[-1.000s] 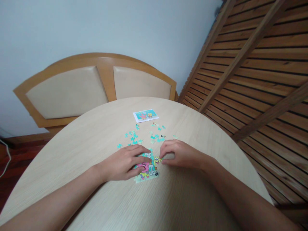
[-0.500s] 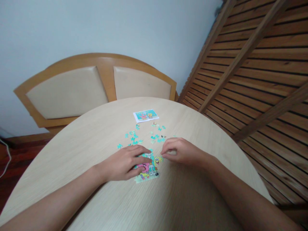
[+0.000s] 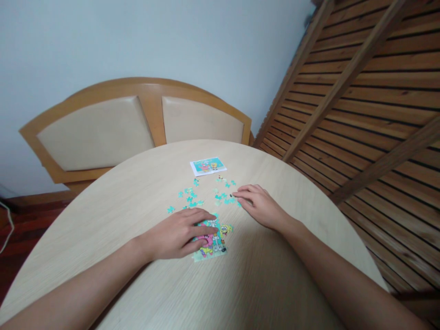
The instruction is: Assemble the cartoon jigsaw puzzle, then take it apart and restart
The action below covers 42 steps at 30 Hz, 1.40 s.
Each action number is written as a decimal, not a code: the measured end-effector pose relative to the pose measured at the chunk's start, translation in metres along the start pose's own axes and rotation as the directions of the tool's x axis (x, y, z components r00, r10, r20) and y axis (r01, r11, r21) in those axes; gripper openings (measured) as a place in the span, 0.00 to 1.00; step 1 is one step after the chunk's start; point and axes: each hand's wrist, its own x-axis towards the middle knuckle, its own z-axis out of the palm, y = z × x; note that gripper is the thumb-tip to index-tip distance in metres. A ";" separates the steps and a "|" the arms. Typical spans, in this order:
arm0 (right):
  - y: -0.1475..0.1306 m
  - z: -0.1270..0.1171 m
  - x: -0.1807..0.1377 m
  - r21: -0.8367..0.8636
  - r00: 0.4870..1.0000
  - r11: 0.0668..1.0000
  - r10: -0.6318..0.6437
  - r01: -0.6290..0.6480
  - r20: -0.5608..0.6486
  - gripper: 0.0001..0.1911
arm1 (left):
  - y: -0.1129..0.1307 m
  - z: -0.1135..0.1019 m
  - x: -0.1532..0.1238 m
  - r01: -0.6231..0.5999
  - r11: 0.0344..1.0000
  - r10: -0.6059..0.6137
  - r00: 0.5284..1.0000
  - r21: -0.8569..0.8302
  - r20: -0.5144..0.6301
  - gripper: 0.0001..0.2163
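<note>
A partly assembled cartoon jigsaw [image 3: 215, 243] lies on the round light wooden table [image 3: 144, 183]. My left hand [image 3: 177, 231] rests flat on the jigsaw's left part, fingers stretched over it. My right hand [image 3: 258, 205] lies farther out, fingers extended, its fingertips touching loose teal pieces [image 3: 225, 197] scattered beyond the jigsaw. More loose pieces [image 3: 189, 197] lie to the left of those.
A small reference picture card [image 3: 208, 166] lies at the table's far side. A padded wooden bench back [image 3: 137, 119] stands behind the table against a pale wall. Slatted wooden panels [image 3: 371, 91] fill the right side.
My right hand has left the jigsaw's right edge and moved away from me to the loose pieces, its fingers uncurling. The left hand has stayed on the jigsaw.
</note>
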 end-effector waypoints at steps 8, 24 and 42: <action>0.001 0.005 0.003 -0.028 0.998 0.998 0.062 -0.062 0.007 0.16 | 0.001 0.001 0.003 -0.005 1.000 0.004 0.999 -0.028 -0.038 0.14; 0.001 0.010 0.104 -0.099 0.962 0.958 0.273 -0.270 0.023 0.13 | -0.002 0.004 0.005 -0.002 0.999 -0.001 0.999 -0.054 -0.039 0.15; -0.001 0.008 0.106 -0.061 0.868 0.910 0.410 -0.410 0.280 0.03 | -0.001 0.003 0.006 -0.020 0.998 0.016 0.997 -0.065 -0.070 0.15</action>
